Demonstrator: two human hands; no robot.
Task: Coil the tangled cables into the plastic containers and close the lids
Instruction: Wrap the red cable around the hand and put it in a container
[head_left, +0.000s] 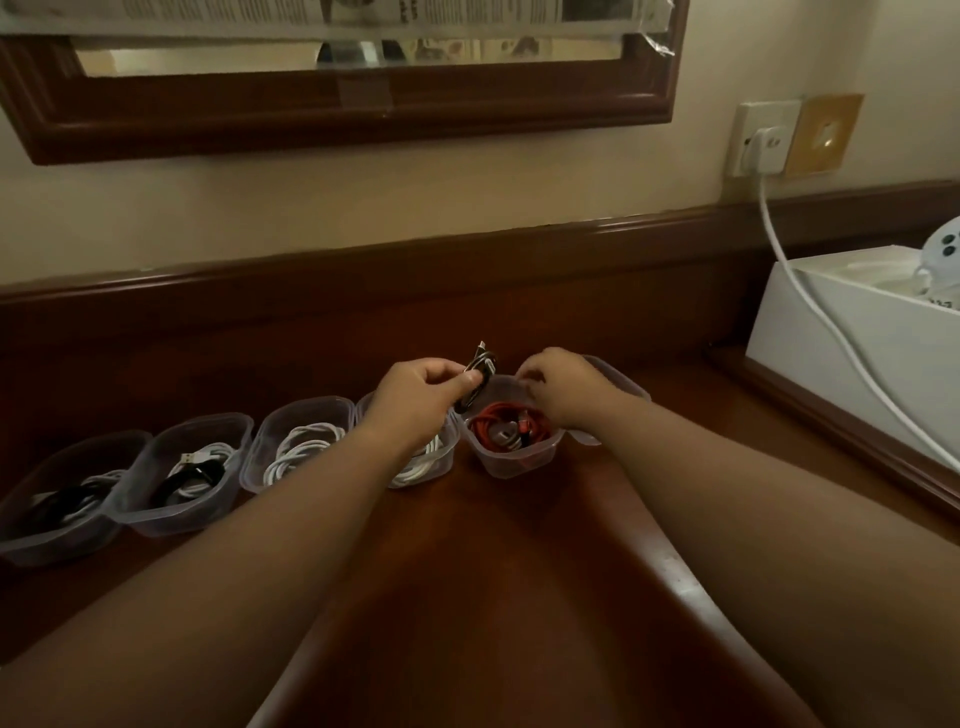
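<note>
Pinching a small black coiled cable between thumb and fingers, the left hand holds it just above the rim of a clear plastic container with a red cable coiled inside. At its 3 o'clock, the right hand curls its fingers at that container's far edge; what it grips cannot be told. Four more lidless containers holding white and black cables line the wooden bench towards 9 o'clock.
</note>
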